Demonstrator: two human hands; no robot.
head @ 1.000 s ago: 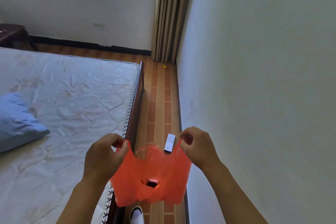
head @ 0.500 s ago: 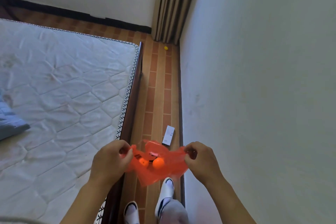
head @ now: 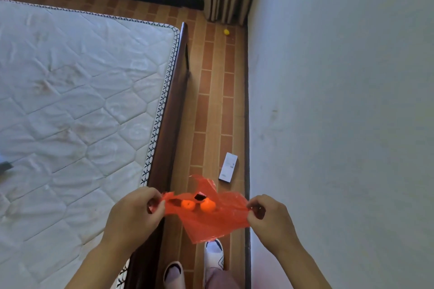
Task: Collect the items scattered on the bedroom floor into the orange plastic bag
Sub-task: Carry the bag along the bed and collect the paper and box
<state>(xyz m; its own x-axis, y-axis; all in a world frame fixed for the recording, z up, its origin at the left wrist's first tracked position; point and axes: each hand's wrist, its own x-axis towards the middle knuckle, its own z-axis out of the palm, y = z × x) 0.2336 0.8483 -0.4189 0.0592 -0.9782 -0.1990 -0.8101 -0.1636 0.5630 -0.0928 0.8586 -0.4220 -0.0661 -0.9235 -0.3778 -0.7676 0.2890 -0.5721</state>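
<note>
Between the bed [head: 82,101] and the wall, over the floor [head: 211,112], the orange plastic bag [head: 211,216] is stretched wide. It is thin and see-through (two orange balls [head: 198,205] show inside). The left hand [head: 133,213] and right hand [head: 270,218] each pinch one edge. A white box [head: 228,167] lies on the floor just past it.

Both hands, left [head: 138,213] and right [head: 267,216], pinch the orange bag [head: 211,220] open (white box [head: 228,167] beyond).

bright daylight, soft blur, edges warped
</note>
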